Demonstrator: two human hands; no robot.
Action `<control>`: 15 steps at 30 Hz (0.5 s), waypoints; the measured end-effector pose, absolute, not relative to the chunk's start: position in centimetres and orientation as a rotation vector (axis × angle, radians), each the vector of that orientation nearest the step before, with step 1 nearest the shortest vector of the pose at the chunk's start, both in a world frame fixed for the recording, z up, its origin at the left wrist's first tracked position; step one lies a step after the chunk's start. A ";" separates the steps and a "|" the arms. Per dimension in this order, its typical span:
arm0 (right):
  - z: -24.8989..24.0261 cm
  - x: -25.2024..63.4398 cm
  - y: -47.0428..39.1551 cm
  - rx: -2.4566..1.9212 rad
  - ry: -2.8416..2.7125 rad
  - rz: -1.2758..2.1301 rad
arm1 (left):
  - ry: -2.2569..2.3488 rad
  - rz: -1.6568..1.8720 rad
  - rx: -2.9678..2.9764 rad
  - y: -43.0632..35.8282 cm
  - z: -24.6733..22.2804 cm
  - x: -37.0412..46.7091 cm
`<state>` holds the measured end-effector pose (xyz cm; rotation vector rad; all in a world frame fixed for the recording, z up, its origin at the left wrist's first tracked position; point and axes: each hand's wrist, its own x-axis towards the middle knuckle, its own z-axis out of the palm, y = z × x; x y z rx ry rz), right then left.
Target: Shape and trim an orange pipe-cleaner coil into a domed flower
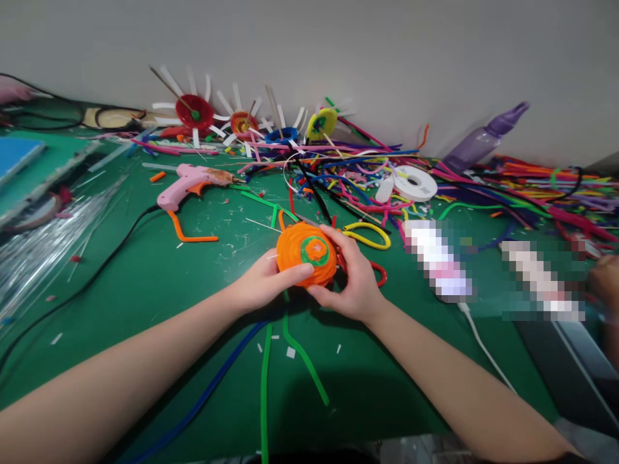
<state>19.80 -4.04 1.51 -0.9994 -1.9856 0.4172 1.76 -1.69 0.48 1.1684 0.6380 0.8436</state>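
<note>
An orange disc [294, 248] of coiled pipe cleaner, with a green ring and an orange centre, is held between both hands above the green table. My left hand [265, 278] grips its left and lower edge, with the thumb across its face. My right hand [352, 278] curls round the right side, its thumb at the lower edge. Green pipe cleaners [265, 393] and a blue one [207, 399] lie below the hands. Just behind the right hand are a yellow loop [372, 235] and a red loop, partly hidden.
A pink glue gun [196, 182] with a black cord lies at the left. Finished discs with white strips [194, 113] stand along the wall. Piled pipe cleaners, a white spool [414, 184] and a purple bottle [478, 142] are behind. Another person's hand [604, 280] is at the far right.
</note>
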 end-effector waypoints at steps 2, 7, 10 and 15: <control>1.6 19.4 -4.3 -1.029 -2.007 0.411 | 0.624 0.829 1.215 -1.7 0.6 1.7; 1.4 18.9 -4.6 -1.072 -1.935 0.444 | 0.550 0.820 1.210 -1.7 -0.1 1.4; 1.1 19.3 -4.3 -1.064 -1.862 0.535 | 0.424 0.800 1.103 -1.7 -0.4 1.3; 0.8 20.0 -3.8 -1.041 -1.864 0.563 | 0.239 0.793 1.017 -1.6 0.6 1.4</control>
